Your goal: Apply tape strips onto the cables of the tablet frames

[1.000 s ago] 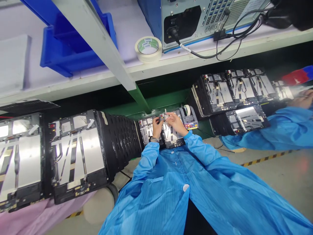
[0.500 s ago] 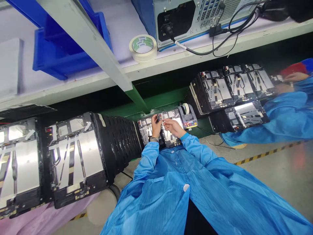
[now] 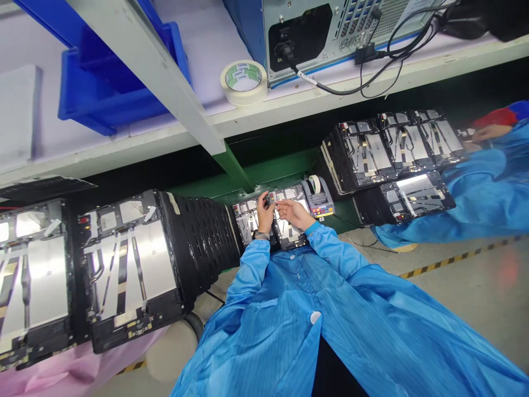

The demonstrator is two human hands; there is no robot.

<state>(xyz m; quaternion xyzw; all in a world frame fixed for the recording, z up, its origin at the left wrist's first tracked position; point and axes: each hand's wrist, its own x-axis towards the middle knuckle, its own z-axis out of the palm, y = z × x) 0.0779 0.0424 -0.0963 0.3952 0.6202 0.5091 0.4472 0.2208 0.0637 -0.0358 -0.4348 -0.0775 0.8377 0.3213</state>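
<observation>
My left hand (image 3: 264, 214) is above an open tablet-like device (image 3: 291, 231) with a silver inside and black frame. Its fingers are closed in a pinch, and a small dark part shows near the tips, too small to name. From the right, my right hand (image 3: 295, 215) comes in with thumb and forefinger pressed together close to the left fingertips. What it pinches, if anything, cannot be made out. Beside my left hand sits another opened device (image 3: 247, 219). Just right of the hands stands a grey tape dispenser (image 3: 320, 199) with coloured buttons and a tape roll.
Tall stacks of opened devices stand at left (image 3: 132, 270) and right (image 3: 366, 151). A co-worker's blue sleeve (image 3: 483, 182) reaches in at far right. Above, a shelf holds a masking tape roll (image 3: 231, 95), a blue bin (image 3: 124, 110) and a computer case (image 3: 306, 38) with cables.
My hands stay nearly in place, with only slight finger movement. At far right, the co-worker's hand and sleeve have shifted a little.
</observation>
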